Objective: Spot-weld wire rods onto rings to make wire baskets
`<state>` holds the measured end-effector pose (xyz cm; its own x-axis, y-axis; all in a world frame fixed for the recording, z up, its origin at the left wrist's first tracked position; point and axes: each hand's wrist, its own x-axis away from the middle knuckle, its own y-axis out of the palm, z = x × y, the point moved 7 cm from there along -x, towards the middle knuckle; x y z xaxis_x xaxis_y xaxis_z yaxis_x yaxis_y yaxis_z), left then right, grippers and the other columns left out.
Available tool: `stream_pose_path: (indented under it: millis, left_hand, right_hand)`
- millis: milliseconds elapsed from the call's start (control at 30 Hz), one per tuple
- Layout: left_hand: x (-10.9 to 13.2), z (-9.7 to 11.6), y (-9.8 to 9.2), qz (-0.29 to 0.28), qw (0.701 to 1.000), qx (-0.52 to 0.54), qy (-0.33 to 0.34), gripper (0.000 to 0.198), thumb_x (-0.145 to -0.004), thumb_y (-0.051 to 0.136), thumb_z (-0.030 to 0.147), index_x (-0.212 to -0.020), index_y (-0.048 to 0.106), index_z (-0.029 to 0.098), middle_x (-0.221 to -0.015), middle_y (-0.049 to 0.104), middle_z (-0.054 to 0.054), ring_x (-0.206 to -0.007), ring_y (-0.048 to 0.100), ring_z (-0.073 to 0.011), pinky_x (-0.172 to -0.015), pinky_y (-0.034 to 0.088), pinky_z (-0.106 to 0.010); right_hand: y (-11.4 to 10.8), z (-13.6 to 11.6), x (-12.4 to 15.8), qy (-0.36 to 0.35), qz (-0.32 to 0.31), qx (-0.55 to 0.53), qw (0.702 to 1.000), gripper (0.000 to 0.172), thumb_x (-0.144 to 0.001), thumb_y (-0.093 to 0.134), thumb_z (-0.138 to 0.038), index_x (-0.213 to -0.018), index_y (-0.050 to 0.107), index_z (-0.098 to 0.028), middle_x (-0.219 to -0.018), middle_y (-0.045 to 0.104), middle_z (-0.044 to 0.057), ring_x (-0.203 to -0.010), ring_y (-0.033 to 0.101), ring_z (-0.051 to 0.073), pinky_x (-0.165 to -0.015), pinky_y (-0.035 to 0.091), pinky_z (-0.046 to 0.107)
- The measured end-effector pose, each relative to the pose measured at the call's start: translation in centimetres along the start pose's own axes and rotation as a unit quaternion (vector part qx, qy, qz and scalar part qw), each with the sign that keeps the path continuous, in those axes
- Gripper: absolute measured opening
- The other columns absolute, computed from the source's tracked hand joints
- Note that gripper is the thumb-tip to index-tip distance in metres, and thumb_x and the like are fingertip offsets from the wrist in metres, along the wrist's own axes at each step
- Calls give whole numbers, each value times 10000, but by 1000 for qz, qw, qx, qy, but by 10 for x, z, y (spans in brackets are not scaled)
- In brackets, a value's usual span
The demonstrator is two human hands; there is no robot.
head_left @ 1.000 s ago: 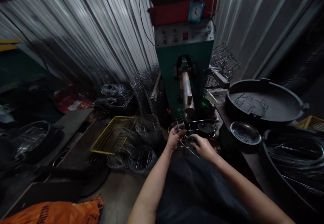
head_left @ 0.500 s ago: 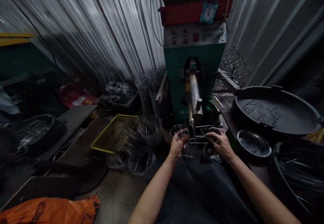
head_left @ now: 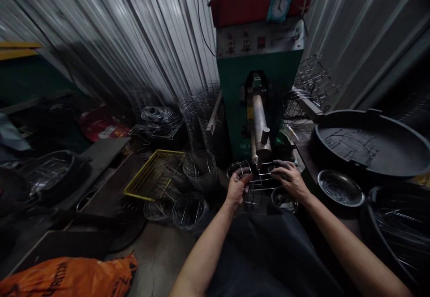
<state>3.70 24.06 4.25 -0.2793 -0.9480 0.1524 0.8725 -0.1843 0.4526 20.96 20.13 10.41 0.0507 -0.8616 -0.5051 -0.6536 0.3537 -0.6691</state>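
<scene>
My left hand [head_left: 238, 187] is closed around the left part of a wire frame [head_left: 257, 195], made of thin bent metal rods. The frame sits just below the tip of the round metal arm [head_left: 262, 126] of a green machine [head_left: 231, 75]. At the frame's right end, my right hand [head_left: 291, 180] has its fingers curled in a pinch; whatever lies between them is too small and dark to make out. Below the right hand, a small metal bowl [head_left: 285, 200] holds small pale bits. Another bowl [head_left: 231, 168] shows partly behind the left hand.
To the right are a large black pan [head_left: 403, 131] with wire grids, a steel dish [head_left: 356, 198] of short wires and a black tub [head_left: 372, 225] of rods. Wire baskets [head_left: 201, 171] and a yellow crate [head_left: 141, 194] stand left. An orange bag [head_left: 77, 272] lies lower left.
The view has shifted slightly. The wire frame has turned a little in my left hand and its rods show more squarely under the machine's arm. The right hand's fingers have moved slightly.
</scene>
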Motion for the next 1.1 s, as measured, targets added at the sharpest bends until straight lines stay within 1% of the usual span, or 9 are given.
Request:
stream_pose_path:
  millis: [133, 233, 400, 567, 733, 933, 1100]
  left_hand:
    - [-4, -1, 1, -8, 1000, 9, 3, 343, -593, 686, 287, -877, 554, 148, -584, 513, 53, -312, 294, 15, -306, 158, -158]
    - [-6, 0, 1, -6, 1000, 14, 1, 352, -578, 694, 286, -869, 556, 145, -578, 512, 51, -317, 294, 12, -306, 165, -157]
    - [-10, 0, 1, 2, 999, 37, -4, 370, -540, 716, 278, -850, 567, 142, -588, 509, 41, -374, 348, -4, -315, 180, -144]
    - [-15, 0, -1, 5, 999, 48, -3, 367, -531, 721, 270, -842, 576, 141, -569, 494, 49, -355, 324, 4, -313, 176, -146]
    - [-18, 0, 0, 8, 999, 48, -17, 375, -526, 723, 253, -851, 572, 142, -605, 525, 39, -351, 343, 3, -308, 178, -149]
    - [-20, 3, 4, 8, 998, 59, -26, 374, -508, 734, 212, -835, 573, 123, -583, 518, 40, -357, 342, 3, -303, 167, -141]
    - [-20, 1, 4, 7, 997, 61, -39, 367, -503, 741, 219, -810, 569, 113, -572, 529, 33, -338, 331, 7, -302, 168, -144]
  right_hand:
    - [2, 4, -5, -2, -11, -2, 1000, 116, -771, 530, -312, -778, 637, -269, -1063, 570, 30, -1014, 442, 234, -836, 416, 424]
    - [2, 7, -10, 3, -20, 0, 1000, 119, -767, 534, -317, -766, 639, -263, -1061, 574, 30, -1014, 446, 233, -837, 413, 419]
    - [4, 8, -16, 15, -38, -4, 999, 141, -765, 527, -335, -765, 642, -253, -1068, 574, 37, -1018, 448, 229, -850, 400, 413]
    - [4, 11, -20, 25, -49, -6, 998, 163, -765, 515, -354, -771, 647, -257, -1074, 573, 36, -1027, 449, 232, -864, 382, 415]
    - [5, 16, -24, 31, -49, -17, 998, 176, -755, 518, -376, -756, 651, -260, -1064, 579, 31, -1019, 454, 235, -876, 365, 424]
    - [6, 19, -26, 41, -52, -31, 997, 187, -745, 529, -389, -757, 657, -253, -1037, 586, 35, -1003, 456, 234, -871, 365, 415]
    - [8, 20, -24, 34, -52, -37, 997, 171, -745, 540, -379, -762, 653, -252, -1021, 592, 34, -982, 461, 228, -864, 365, 410]
